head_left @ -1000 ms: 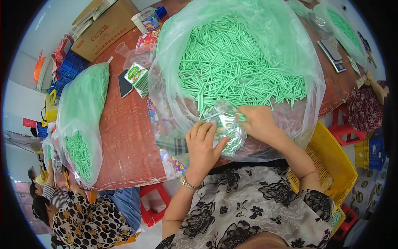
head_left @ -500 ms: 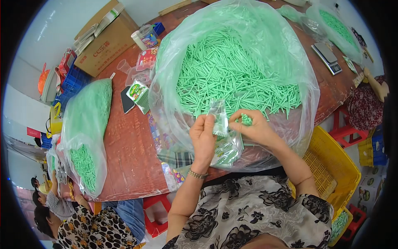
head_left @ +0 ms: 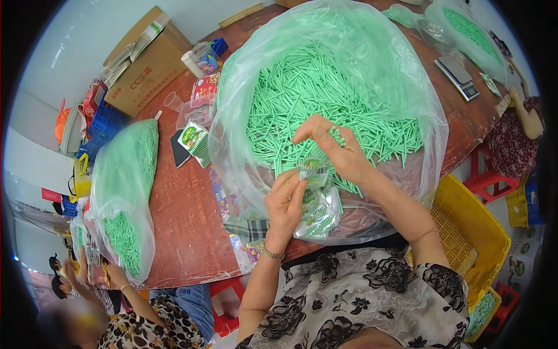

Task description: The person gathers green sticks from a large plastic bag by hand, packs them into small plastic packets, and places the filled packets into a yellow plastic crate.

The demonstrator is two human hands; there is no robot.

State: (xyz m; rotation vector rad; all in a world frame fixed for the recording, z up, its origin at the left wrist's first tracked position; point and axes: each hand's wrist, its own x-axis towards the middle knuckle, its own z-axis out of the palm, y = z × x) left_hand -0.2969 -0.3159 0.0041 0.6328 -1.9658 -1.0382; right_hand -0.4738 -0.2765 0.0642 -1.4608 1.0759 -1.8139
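A large clear bag (head_left: 433, 110) lies open, with a heap of thin green sticks (head_left: 314, 81) inside. At its near edge, my left hand (head_left: 285, 203) pinches a small clear printed packet (head_left: 314, 168). My right hand (head_left: 343, 152) is raised above and right of the packet, its fingers curled around a bundle of green sticks (head_left: 337, 136) whose ends show; the index finger reaches left. More small packets (head_left: 319, 218) lie just below, beside my left hand. Whether the held packet contains sticks is too small to tell.
A second bag of green sticks (head_left: 125, 198) lies at left, near a phone (head_left: 179, 149) and a stack of packets (head_left: 195, 141). A scale (head_left: 457, 77) stands at back right. A yellow crate (head_left: 471, 232) is beside my right arm. Co-workers sit at lower left and far right.
The packet has come up off the pile in my left hand. My right hand, holding sticks, first came near the packet, then rose up and left over the heap. The co-worker at lower left has moved.
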